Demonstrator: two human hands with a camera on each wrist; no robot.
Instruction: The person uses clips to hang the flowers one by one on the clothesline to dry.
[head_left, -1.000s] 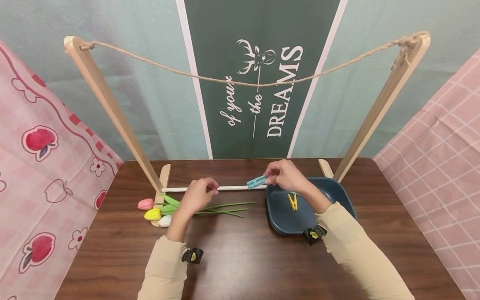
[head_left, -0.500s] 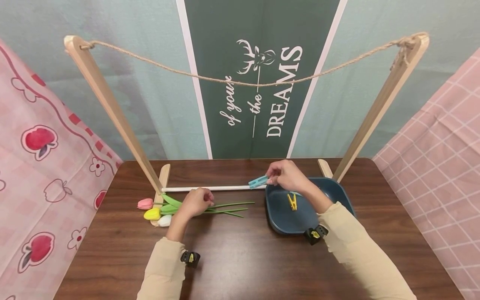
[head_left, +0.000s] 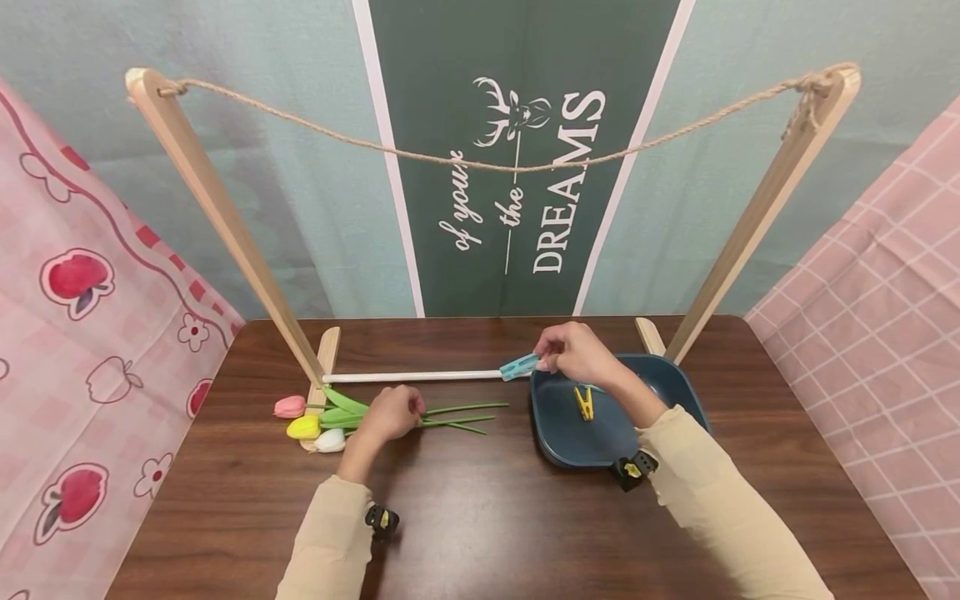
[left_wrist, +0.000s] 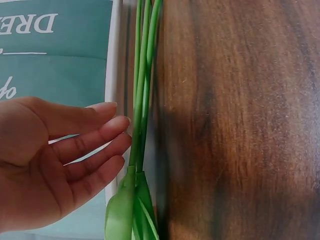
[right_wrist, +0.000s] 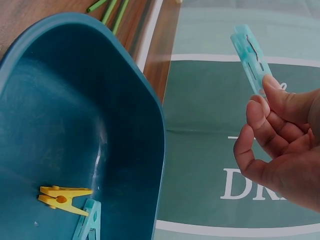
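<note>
My right hand (head_left: 577, 352) pinches a light blue clothespin (head_left: 519, 367) by one end, above the left rim of a dark blue basin (head_left: 551, 450). In the right wrist view the clothespin (right_wrist: 250, 57) points up and away from the thumb. My left hand (head_left: 392, 413) is over the artificial tulips (head_left: 352, 417), which lie on the table with pink, yellow and white heads to the left. In the left wrist view the fingers (left_wrist: 97, 150) are loosely bent beside the green stems (left_wrist: 141, 100), not wrapped round them; whether the fingertips touch is unclear.
A yellow clothespin (head_left: 584, 403) and another light blue clothespin (right_wrist: 89, 220) lie in the basin. Two wooden posts (head_left: 232, 233) (head_left: 765, 208) carry a sagging twine (head_left: 517, 169). A white rod (head_left: 420, 377) runs low between them. Printed cloths hang around the table (head_left: 480, 517).
My left hand has come down and slightly toward me, from above the white rod to the tulip stems. The right hand, still holding the light blue clothespin, has shifted slightly right.
</note>
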